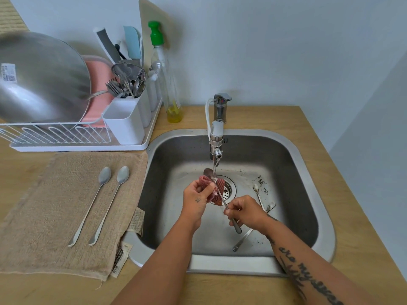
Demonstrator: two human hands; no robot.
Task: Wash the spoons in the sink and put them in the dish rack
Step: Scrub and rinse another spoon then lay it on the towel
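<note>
Over the steel sink (308,164), my right hand (246,211) grips the handle of a long spoon (222,200), its bowl held up under the tap's thin stream. My left hand (197,198) holds a pink mesh scrubber (211,183) wrapped against the spoon's neck. Two more spoons lie on the sink floor behind my right hand, one (242,239) with its handle toward me, another (257,193) near the drain. Two long spoons (92,204) (111,202) lie side by side on the beige towel (55,216). The white dish rack (72,135) stands at the back left.
The rack's white cutlery holder (125,122) has forks and spoons in it, beside a large steel bowl (37,80) and a pink board. A soap bottle (169,84) with a green top stands left of the tap (217,133). Dark crumbs dot the sink floor.
</note>
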